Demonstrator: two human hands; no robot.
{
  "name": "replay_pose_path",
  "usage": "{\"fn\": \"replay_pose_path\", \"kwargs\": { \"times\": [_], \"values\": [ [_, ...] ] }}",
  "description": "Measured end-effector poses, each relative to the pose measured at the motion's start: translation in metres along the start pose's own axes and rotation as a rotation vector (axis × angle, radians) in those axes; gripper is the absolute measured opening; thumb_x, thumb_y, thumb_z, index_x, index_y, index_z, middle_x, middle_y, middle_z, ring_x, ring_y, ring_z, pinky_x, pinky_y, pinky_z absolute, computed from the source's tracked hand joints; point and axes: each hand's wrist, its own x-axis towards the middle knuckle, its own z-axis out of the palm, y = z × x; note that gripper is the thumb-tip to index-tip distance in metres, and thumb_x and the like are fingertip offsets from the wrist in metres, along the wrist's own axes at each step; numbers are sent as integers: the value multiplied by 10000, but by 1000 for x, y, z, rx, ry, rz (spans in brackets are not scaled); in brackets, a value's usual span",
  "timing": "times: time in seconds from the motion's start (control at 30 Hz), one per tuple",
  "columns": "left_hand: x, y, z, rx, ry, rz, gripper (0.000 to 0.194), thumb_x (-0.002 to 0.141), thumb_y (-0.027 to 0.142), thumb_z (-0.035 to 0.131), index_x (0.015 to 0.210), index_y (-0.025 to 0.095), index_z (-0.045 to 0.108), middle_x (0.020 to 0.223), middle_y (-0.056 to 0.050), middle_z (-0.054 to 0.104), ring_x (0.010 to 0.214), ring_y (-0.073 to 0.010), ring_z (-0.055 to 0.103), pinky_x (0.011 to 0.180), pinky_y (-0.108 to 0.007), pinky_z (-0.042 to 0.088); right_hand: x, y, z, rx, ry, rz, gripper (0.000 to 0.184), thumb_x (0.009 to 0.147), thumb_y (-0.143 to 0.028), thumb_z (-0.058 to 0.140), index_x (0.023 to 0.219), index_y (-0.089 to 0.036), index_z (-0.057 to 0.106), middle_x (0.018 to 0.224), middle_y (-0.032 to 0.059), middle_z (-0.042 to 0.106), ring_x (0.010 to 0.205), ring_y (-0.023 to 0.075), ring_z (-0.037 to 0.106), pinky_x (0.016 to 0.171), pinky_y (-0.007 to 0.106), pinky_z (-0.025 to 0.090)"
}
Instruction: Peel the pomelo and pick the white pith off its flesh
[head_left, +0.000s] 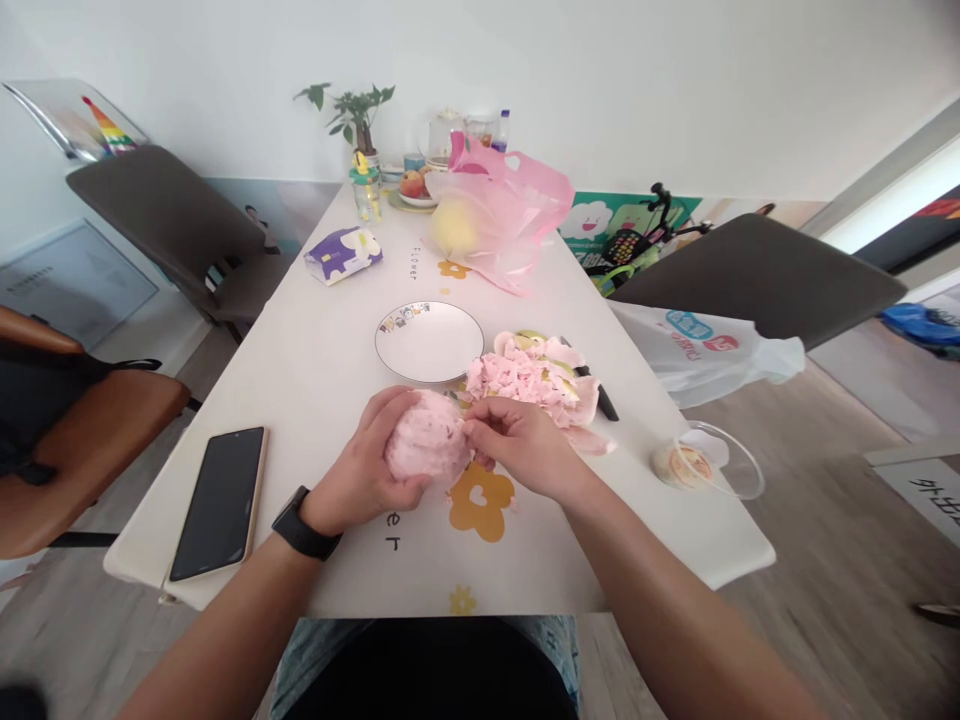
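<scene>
My left hand [367, 460] cups a round pink peeled fruit [427, 440] just above the table, fingers wrapped round it. My right hand [525, 445] pinches at the fruit's right side, fingertips pressed on its pink skin. Behind the hands lies a heap of pink peel pieces [532, 380]. A black knife [596, 390] rests at the heap's right edge. An empty white plate [429, 342] stands just beyond the hands. A black watch sits on my left wrist.
A black phone [221, 500] lies near the table's left front edge. A pink bag [499, 215] with a yellow fruit, a tissue pack [343, 255], a plant and bottles stand at the far end. A clear tape roll [705, 462] lies right. Chairs flank the table [315, 370].
</scene>
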Motion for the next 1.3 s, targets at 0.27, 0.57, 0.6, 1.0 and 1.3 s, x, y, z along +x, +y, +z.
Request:
{"fn": "replay_pose_path", "kwargs": {
  "times": [0.27, 0.57, 0.6, 1.0, 1.3],
  "values": [
    [1, -1, -1, -7, -3, -10, 798, 756, 349, 718, 1455, 243, 349, 1464, -146, 382, 1357, -341, 408, 1149, -549, 354, 3, 2, 3, 27, -2, -31, 183, 888, -403, 646, 903, -223, 675, 661, -31, 619, 585, 137, 598, 586, 274, 498],
    [-1, -17, -10, -287, 0, -241, 787, 787, 468, 718, 1453, 239, 366, 1447, -142, 445, 1313, -348, 464, 1110, -518, 386, 10, 18, -25, -734, 312, -349, 283, 966, -223, 468, 913, -205, 746, 1242, 120, 643, 1136, 285, 608, 943, 446, 493],
    [-1, -18, -11, -322, -1, -258, 790, 787, 476, 721, 1453, 238, 369, 1453, -144, 449, 1317, -350, 466, 1110, -512, 388, 10, 19, -25, -740, 322, -372, 296, 974, -229, 469, 865, -203, 743, 1206, 116, 657, 1106, 275, 619, 936, 437, 498],
    [-4, -19, -12, -433, -42, -287, 809, 784, 442, 750, 1466, 252, 358, 1500, -139, 423, 1352, -356, 452, 1126, -515, 387, -2, -2, -4, -617, -51, -304, 217, 896, -217, 598, 1103, -234, 660, 1008, 38, 701, 888, 187, 643, 747, 322, 503],
    [-1, -23, -14, -520, -42, -323, 831, 767, 495, 762, 1462, 251, 376, 1488, -131, 452, 1359, -364, 451, 1135, -513, 384, 2, 6, 5, -832, -56, -381, 209, 858, -116, 551, 1038, -181, 635, 1016, 81, 676, 928, 213, 615, 732, 318, 466]
  ]
}}
